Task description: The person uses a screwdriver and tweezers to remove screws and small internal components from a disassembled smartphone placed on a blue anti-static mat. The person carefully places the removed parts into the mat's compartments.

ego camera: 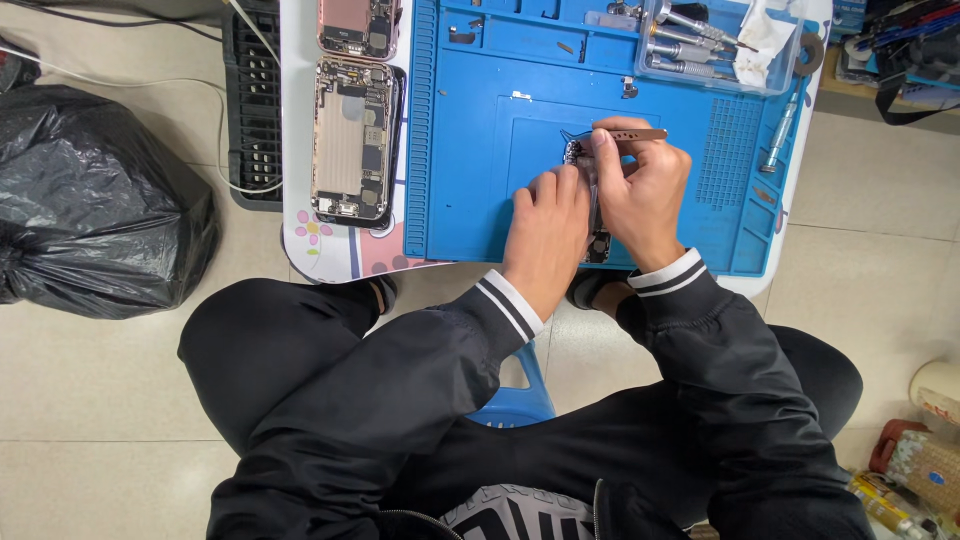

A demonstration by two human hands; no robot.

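We start with the small white table [300,130], most of it covered by a blue repair mat [470,150], and we sit at its near edge with both arms in black sleeves reaching over it. On the left of the table lie 2 opened phone bodies [352,140], one beyond the other, insides up. At the far right of the mat a clear tray [660,75] holds several screwdrivers, with another driver [781,128] lying just right of it.

In the middle of the mat sits the small dark phone assembly [598,245], mostly hidden under our hands. Our left hand [545,235] lies curled on top of it, fingers bent, pinning it down. Our right hand [645,195] is closed around slim metal tweezers [630,134], tips aimed at the far end of the part (what they grip, if anything, we cannot tell).

We judge this is fine picking work on the part; the next move calls for steady tips and a firm hold
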